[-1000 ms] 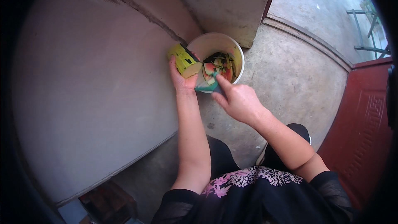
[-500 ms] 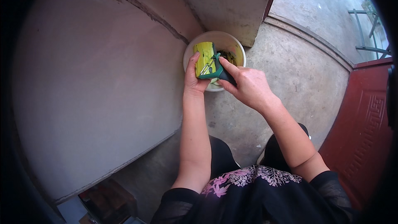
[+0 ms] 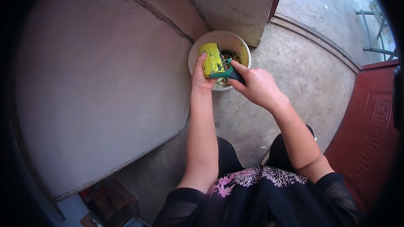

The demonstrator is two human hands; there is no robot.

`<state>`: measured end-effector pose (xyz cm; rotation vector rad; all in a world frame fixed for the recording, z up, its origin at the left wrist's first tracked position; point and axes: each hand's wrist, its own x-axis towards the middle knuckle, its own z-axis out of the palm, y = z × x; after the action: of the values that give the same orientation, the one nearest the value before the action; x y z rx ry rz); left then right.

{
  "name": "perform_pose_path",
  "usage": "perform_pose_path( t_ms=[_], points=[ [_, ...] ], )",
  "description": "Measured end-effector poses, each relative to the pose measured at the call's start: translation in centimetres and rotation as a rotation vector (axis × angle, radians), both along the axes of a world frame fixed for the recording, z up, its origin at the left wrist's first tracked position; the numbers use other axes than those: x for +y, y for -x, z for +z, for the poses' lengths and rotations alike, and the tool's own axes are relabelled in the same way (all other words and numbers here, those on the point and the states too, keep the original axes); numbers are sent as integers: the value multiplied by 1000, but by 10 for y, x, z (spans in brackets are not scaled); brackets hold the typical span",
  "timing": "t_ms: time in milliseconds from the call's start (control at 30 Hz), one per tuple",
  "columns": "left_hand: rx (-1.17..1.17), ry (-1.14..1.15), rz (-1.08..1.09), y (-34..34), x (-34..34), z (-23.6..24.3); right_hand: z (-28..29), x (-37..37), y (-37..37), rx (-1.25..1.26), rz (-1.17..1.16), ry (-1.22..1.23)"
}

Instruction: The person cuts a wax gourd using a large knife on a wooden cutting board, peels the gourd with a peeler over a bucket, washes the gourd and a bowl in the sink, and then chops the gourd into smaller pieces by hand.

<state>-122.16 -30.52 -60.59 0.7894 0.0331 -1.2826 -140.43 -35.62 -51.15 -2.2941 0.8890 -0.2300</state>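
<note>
My left hand (image 3: 202, 77) is closed round a chunk of pumpkin (image 3: 213, 60), its thumb along the left side. The pumpkin's face is bright yellow-green where it is peeled, with dark green skin at its right edge. In my right hand (image 3: 260, 87) is a green-and-black peeler (image 3: 229, 74), index finger stretched along its head. The peeler's head lies against the pumpkin's right side. Both are held over a white round bin (image 3: 193, 54), with dark and pale green peelings (image 3: 231, 55) inside, partly hidden by my hands.
A pale wall (image 3: 101, 84) stands close on the left, with a wall end behind the bin. A red door panel (image 3: 364, 134) is at the right, beside a doorway sill (image 3: 313, 38). Under my knees is concrete floor (image 3: 290, 75). Boxes (image 3: 107, 204) sit at the lower left.
The peeler's head has shifted from the pumpkin's face toward its right edge, and my right hand has moved slightly right. The pumpkin and left hand have also shifted a little right.
</note>
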Motion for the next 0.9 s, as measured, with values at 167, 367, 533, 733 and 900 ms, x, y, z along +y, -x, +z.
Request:
perform_pose_path(
  t_ms=[167, 367, 533, 733, 900],
  points=[
    [171, 43, 77, -8, 2, -6, -1, -3, 10, 23, 33, -43],
    [119, 48, 229, -25, 14, -12, -5, 5, -5, -7, -73, -152],
    [107, 91, 76, 2, 5, 26, -14, -1, -9, -229, -196, -271],
    [-1, 1, -24, 12, 6, 31, -1, -8, -14, -261, -263, -302],
    [36, 56, -126, 26, 3, 31, -12, -16, -12, -277, -324, -131]
  ],
)
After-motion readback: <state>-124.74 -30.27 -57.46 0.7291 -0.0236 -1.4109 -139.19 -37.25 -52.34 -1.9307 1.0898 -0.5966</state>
